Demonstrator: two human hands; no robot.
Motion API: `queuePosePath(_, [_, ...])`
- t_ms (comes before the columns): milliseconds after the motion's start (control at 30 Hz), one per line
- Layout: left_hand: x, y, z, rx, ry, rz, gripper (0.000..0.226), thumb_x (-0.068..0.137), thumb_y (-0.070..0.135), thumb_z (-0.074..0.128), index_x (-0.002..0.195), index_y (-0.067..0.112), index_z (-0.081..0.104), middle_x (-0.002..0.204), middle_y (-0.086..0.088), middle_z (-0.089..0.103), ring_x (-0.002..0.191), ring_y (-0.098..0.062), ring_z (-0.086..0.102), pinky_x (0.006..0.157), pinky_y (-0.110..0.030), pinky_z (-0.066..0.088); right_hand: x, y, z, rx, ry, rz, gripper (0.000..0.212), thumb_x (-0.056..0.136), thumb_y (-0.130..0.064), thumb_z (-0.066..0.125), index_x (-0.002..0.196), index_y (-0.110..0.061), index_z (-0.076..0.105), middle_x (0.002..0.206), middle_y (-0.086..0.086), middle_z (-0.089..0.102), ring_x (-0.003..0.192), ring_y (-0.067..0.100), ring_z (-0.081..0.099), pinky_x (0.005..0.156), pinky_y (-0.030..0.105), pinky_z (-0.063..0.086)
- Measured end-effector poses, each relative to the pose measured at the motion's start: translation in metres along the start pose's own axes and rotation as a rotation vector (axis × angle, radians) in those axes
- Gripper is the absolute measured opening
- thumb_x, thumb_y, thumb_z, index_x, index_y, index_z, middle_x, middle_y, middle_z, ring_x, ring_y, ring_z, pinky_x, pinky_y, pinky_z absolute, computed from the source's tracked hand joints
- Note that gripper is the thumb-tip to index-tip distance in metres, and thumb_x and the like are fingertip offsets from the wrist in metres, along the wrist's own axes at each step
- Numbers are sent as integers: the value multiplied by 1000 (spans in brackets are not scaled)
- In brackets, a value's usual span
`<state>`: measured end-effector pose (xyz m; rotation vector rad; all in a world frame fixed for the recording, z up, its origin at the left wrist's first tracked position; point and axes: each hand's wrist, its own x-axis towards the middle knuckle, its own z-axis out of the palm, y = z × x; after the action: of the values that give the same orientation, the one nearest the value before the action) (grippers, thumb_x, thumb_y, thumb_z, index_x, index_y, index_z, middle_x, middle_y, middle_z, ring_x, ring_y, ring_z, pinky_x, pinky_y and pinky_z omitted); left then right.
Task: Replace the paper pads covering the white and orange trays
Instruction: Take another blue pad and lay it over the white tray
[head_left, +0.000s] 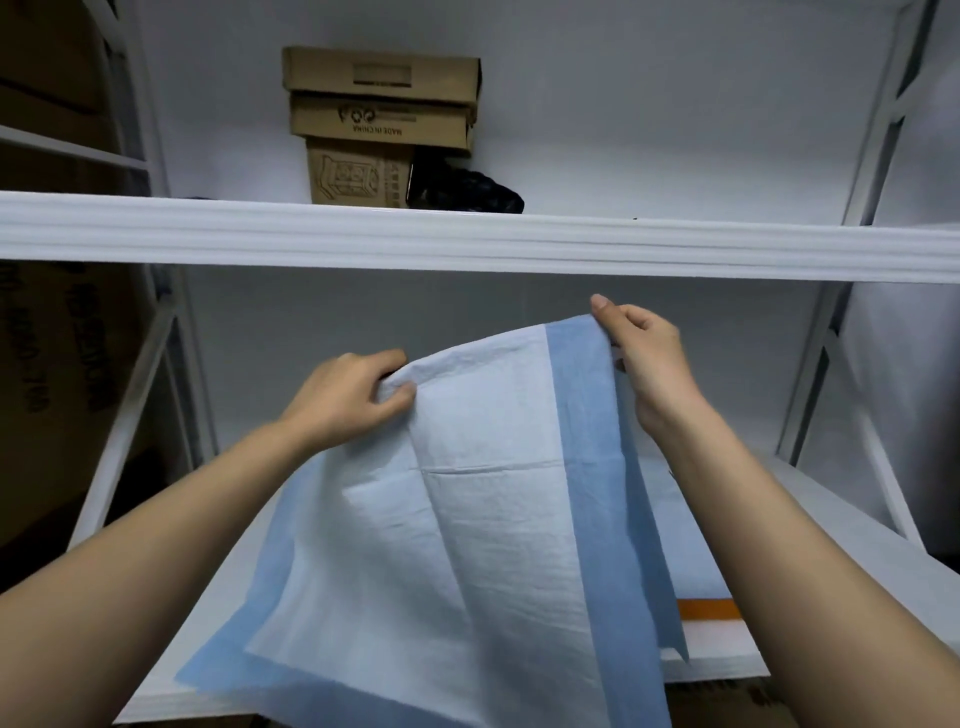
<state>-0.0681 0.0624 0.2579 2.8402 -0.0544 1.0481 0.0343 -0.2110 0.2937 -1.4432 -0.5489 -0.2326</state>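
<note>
Pinching the paper pad (483, 519) at its far corners, the left hand (343, 400) and right hand (644, 358) hold it hanging towards the person above the lower shelf (857, 535), where the orange tray (706, 608) peeks out nearer the right hand.

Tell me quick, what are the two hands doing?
Left hand: fingers pinch the top left edge of the pad.
Right hand: fingers pinch the pad's top right corner, on its blue border.

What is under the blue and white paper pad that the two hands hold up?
Under the paper pad only a strip of an orange and white tray shows, on the white shelf. The pad covers everything else there. The left hand and right hand pinch its top edge.
</note>
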Motion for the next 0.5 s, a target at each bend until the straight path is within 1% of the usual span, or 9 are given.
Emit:
queuePosePath(33, [-1,0,1,13,19,12,39,73,59,28,71,21,39,54,5,45,56,-19,46,47,-22,29,1,2,-1,13,-11,31,27,90,-37,61,83,-11,56,75,7,48,65,13,43,58,23,34])
queuePosePath(100, [-1,2,3,16,48,34,43,76,61,26,75,20,41,55,6,45,58,-21,47,49,-19,29,5,5,-4,43,-34,83,27,91,-37,60,85,-11,62,76,3,59,66,11,52,59,19,40])
queuePosePath(133, [0,4,4,15,57,44,45,77,62,25,75,20,41,56,7,46,59,-21,48,49,-20,29,7,7,-6,57,-44,109,28,91,-37,59,85,-11,66,77,0,65,67,9,58,61,18,43])
queuePosePath(200, [2,7,6,5,62,53,46,79,62,24,75,20,41,57,8,45,60,-21,48,49,-21,29,9,9,-10,122,-86,159,29,94,-39,54,80,-16,67,74,-5,69,67,9,62,62,21,46])
queuePosePath(300, [6,11,9,-36,59,28,40,83,58,30,69,22,37,56,7,44,60,-21,47,48,-24,28,11,16,-18,201,-170,171,33,95,-43,49,78,-19,63,73,-5,69,68,11,62,65,24,47])
queuePosePath(367, [8,12,10,-54,49,8,34,86,52,36,66,25,33,56,6,44,60,-22,47,49,-25,28,10,21,-22,117,-184,109,28,96,-36,51,76,-18,62,63,-11,63,60,6,57,61,22,43])
queuePosePath(400, [8,13,11,-58,39,5,33,86,51,37,66,25,33,56,5,45,61,-23,48,50,-26,29,10,24,-23,69,-168,69,26,95,-31,54,74,-18,61,62,-10,59,59,6,53,62,22,39])
queuePosePath(467, [9,15,13,-73,24,0,33,86,52,38,65,26,33,57,4,45,61,-22,49,51,-27,30,12,29,-24,15,-119,18,21,92,-26,59,74,-18,65,73,-3,59,70,11,51,67,26,37])
queuePosePath(500, [10,16,14,-82,26,2,34,86,53,38,65,27,32,57,4,45,61,-22,48,51,-27,30,13,29,-23,16,-94,6,18,92,-24,60,76,-18,66,78,-3,62,73,10,53,67,25,38])
